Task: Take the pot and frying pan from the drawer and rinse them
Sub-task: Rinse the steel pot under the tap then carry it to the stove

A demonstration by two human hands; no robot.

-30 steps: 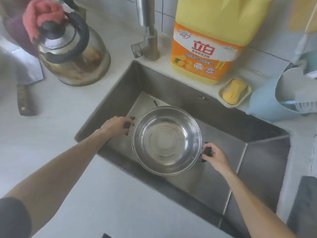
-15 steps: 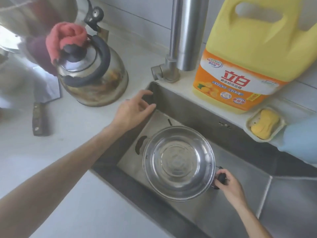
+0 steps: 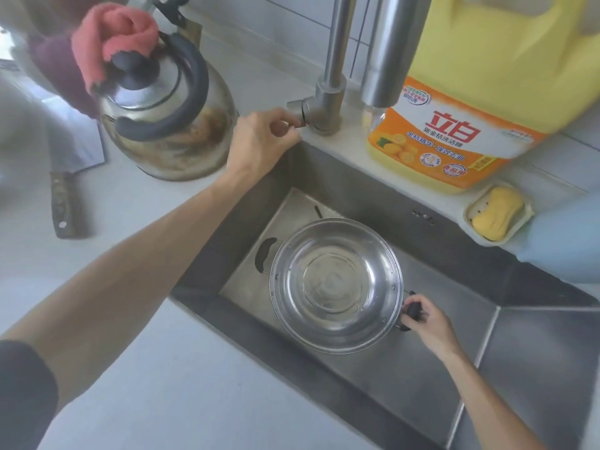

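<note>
In the sink (image 3: 373,196), the pot (image 3: 336,284) sits upright, mouth up, empty and shiny, toward the left half of the basin. Right hand (image 3: 425,323) curls closed around the pot's right black handle; the left handle (image 3: 264,254) is free. Left hand (image 3: 259,138) reaches across the counter (image 3: 156,401) to the tap (image 3: 328,102), fingers pinched on the small lever at the tap base. No water visible from the spout. Kettle (image 3: 162,115) stands just left of that hand, a pink cloth (image 3: 113,37) draped over its lid. A cleaver (image 3: 65,203) lies flat on the counter farther left, dark handle toward the camera. Yellow detergent jug (image 3: 480,92) stands behind the sink, right of the tap. Soap dish (image 3: 496,212) with a yellow soap bar sits on the back ledge, near the jug. Frying pan not in view.
</note>
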